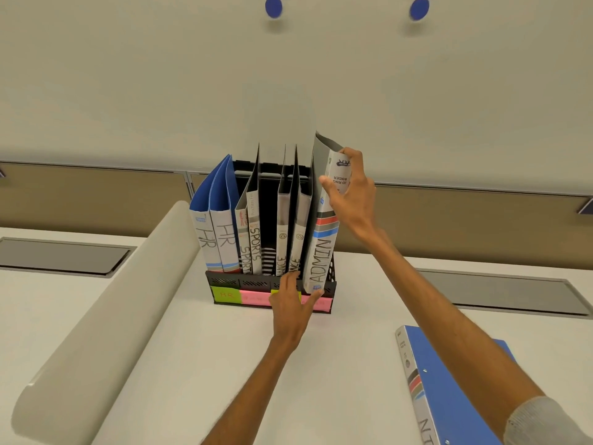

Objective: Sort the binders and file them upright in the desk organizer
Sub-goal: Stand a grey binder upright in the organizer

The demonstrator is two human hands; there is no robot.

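Right hand (pixel 353 194): grips the top of the ADMIN binder (pixel 322 252), thumb on the near side of the spine, fingers curled over its upper edge.

Left hand (pixel 293 303): low, fingers (pixel 290 279) straight and spread, holding nothing. Fingertips touch the front rail beside the binder's foot; thumb lies against the binder's bottom corner.

ADMIN binder: spine facing out, leaning slightly left at the top, at the rightmost slot of the black desk organizer (pixel 224 281). Its lower end overlaps the front rail (cannot tell whether it is seated inside).

Organizer contents, left to right:
- two blue HR binders (pixel 215 239), upright, touching
- two SPORTS binders (pixel 252 245), covers splayed slightly
- two grey binders (pixel 288 239), spine lettering cut off by the rail and hand, ends in "NCE"

Front rail carries sticky notes (pixel 226 295): a green one marked HR, then pink; others are partly hidden by the left hand.

Another blue binder (pixel 449 380) lies flat on the white desk (pixel 192 364), well to the right of the organizer, under the right forearm
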